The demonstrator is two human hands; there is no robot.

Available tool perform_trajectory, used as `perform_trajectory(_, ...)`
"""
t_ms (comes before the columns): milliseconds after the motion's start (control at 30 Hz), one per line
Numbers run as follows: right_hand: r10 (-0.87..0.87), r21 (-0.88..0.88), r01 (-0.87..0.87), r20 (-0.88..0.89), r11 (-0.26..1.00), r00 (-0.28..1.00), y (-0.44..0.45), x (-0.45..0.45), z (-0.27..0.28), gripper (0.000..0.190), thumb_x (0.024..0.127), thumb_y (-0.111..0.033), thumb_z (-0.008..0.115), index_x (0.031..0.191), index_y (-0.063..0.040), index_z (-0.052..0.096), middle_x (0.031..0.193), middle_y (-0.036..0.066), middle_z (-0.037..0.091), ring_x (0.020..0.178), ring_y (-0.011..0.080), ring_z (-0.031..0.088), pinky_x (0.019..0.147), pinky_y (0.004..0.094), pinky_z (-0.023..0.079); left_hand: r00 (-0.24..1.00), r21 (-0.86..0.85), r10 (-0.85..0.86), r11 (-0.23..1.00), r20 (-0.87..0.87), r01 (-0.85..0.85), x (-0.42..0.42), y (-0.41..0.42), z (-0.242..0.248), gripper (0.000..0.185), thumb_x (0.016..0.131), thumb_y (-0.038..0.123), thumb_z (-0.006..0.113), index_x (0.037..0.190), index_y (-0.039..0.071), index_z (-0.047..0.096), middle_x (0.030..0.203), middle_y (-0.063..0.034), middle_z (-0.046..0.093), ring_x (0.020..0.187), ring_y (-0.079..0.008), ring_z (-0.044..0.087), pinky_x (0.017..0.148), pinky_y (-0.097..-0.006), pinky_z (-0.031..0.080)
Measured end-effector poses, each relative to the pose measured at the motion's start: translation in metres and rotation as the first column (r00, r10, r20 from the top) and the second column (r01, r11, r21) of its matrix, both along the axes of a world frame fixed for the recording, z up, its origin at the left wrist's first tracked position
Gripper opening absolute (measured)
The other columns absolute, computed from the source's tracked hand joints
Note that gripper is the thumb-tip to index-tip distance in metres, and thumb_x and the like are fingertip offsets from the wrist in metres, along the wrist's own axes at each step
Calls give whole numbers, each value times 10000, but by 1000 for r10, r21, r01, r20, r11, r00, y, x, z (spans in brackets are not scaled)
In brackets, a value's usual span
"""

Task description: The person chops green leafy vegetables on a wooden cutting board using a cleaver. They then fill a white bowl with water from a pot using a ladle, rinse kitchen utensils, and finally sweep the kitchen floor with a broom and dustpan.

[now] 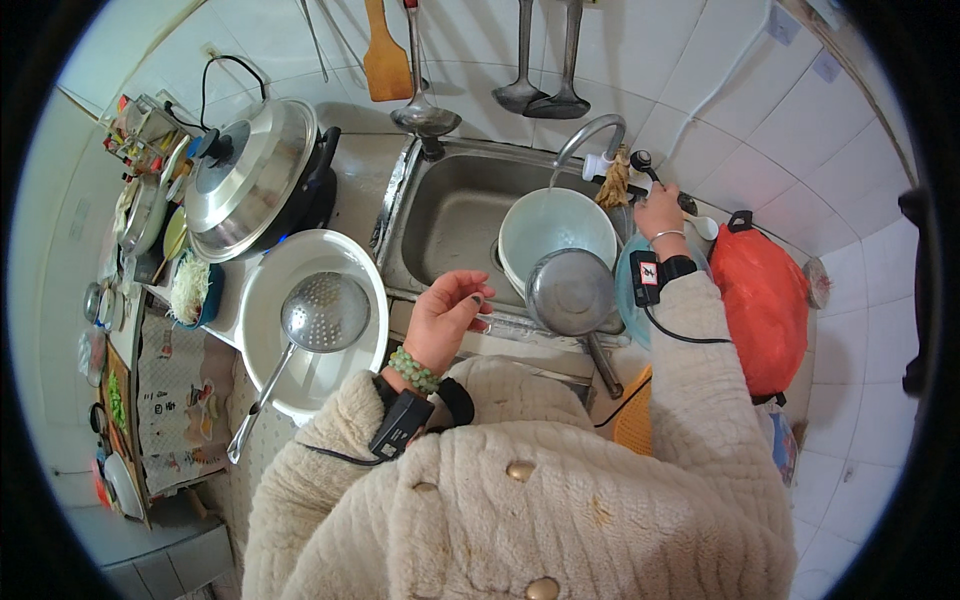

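My left hand is held in the air in front of the steel sink's near edge, fingers loosely curled and holding nothing. My right hand reaches to the black lever handle behind the sink's right side; how its fingers meet the handle is partly hidden. Water runs from the curved metal faucet into a white bowl in the sink. A metal ladle or small pan rests over the bowl's near rim, its handle towards me. A brown cloth hangs by the faucet.
Left of the sink, a perforated skimmer lies in a large white basin. Behind it stands a lidded electric pot. Shredded food fills a blue container. A red plastic bag stands at right; ladles and a wooden spatula hang above.
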State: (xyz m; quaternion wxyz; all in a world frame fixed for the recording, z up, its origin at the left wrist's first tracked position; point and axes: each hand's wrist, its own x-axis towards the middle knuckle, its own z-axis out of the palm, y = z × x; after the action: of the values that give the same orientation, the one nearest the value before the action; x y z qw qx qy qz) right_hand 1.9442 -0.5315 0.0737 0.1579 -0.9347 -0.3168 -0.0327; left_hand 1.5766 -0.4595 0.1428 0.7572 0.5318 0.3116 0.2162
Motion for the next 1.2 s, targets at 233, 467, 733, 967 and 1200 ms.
perform_trajectory(233, 31, 11, -31, 12, 999, 999, 2, -4, 3, 340, 725, -185, 612, 979, 34, 550, 1066, 226, 477, 934, 373, 543, 802, 416, 459, 999, 0, 38, 999, -38, -38, -11, -4, 4, 243, 861, 30, 472, 1101, 23, 506, 957, -48, 592, 799, -105, 556, 652, -234, 482)
perform_trajectory(467, 160, -25, -158, 91, 987, 983, 5, 4, -7, 392, 731, -248, 630, 952, 66, 552, 987, 270, 538, 968, 408, 488, 855, 442, 407, 999, 51, 48, 998, -21, -47, -23, -7, 0, 266, 848, 44, 464, 1111, 28, 499, 996, -57, 576, 837, -121, 556, 683, -257, 482)
perform_trajectory(733, 218, -151, -214, 14, 965, 976, 6, 37, -19, 551, 756, -287, 592, 1176, 40, 450, 1159, 292, 462, 1108, 415, 410, 942, 423, 343, 990, 17, 126, 992, 64, -127, -44, -7, 3, 251, 820, 38, 490, 1069, 29, 515, 889, -23, 578, 715, -88, 530, 588, -237, 462)
perform_trajectory(967, 329, 94, -329, 18, 940, 944, 12, 7, 6, 534, 808, -186, 563, 1269, 17, 387, 1269, 251, 389, 1145, 380, 401, 985, 389, 296, 977, 69, 173, 981, 125, -182, -80, 3, 15, 305, 793, 11, 475, 1098, 24, 490, 954, -33, 566, 790, -93, 536, 608, -232, 462)
perform_trajectory(1200, 529, 493, -327, -354, 806, 771, 31, -151, 68, 489, 860, -138, 514, 1314, -50, 354, 1118, 115, 498, 905, 170, 527, 827, 279, 413, 955, 127, 171, 970, 241, -206, -169, -1, 30, 296, 797, 61, 508, 1092, 54, 498, 965, -10, 562, 807, -68, 519, 624, -225, 467)
